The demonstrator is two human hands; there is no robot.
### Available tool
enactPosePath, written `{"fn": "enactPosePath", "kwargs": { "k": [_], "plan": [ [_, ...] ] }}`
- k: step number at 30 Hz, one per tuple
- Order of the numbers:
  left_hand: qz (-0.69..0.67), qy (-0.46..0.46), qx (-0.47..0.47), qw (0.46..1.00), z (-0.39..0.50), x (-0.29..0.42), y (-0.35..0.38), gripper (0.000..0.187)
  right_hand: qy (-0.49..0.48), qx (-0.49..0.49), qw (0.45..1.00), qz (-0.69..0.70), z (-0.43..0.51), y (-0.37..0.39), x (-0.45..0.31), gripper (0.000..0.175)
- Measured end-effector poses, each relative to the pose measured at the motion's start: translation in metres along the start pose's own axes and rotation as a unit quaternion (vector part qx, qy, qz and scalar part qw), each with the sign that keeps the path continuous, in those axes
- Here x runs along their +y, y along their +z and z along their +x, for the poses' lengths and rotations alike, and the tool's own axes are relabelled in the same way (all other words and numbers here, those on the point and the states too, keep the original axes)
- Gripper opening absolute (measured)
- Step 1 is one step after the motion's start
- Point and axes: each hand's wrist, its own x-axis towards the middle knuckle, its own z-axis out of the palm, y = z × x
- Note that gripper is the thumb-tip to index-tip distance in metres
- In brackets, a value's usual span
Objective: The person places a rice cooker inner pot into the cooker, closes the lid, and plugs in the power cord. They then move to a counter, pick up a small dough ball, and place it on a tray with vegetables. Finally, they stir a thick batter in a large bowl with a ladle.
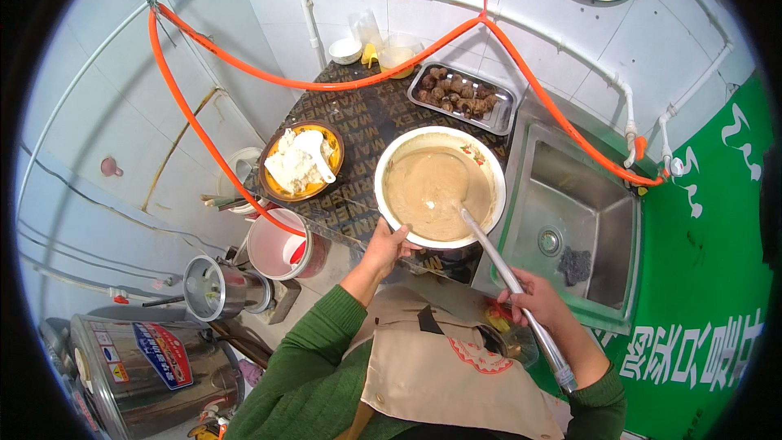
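A white enamel basin (391, 220) with a floral print inside stands near the front edge of the dark worktop (342, 134). Thick beige batter (421, 186) fills much of it. My left hand (386, 249) grips the basin's near rim, thumb on top. In my right hand (533, 298) is the long metal handle of a ladle or similar tool (498, 260). Its lower end is sunk in the batter, so its head is hidden. Left of the basin sits a brown-rimmed yellow bowl (333, 140) of white mash (286, 165), with a white plastic rice paddle (316, 153) lying on it.
A steel tray (504, 125) of brown tubers (455, 93) lies behind the basin. On the right is a steel sink (611, 208). An orange hose (342, 84) loops over the worktop. A pink-white bucket (259, 244) and a metal pot (204, 287) stand lower left.
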Motion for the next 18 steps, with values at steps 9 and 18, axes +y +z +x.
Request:
{"fn": "enactPosePath", "kwargs": {
  "k": [9,18],
  "plan": [
    [0.0,0.008,-0.02,1.0,0.002,-0.002,-0.004,0.028,-0.049,0.059,0.995,-0.056,-0.025,0.016,0.012,0.067],
    [-0.003,0.024,-0.031,0.999,0.004,-0.006,-0.007,0.03,-0.233,0.152,0.896,-0.346,-0.002,0.007,0.038,0.068]
  ]
}}
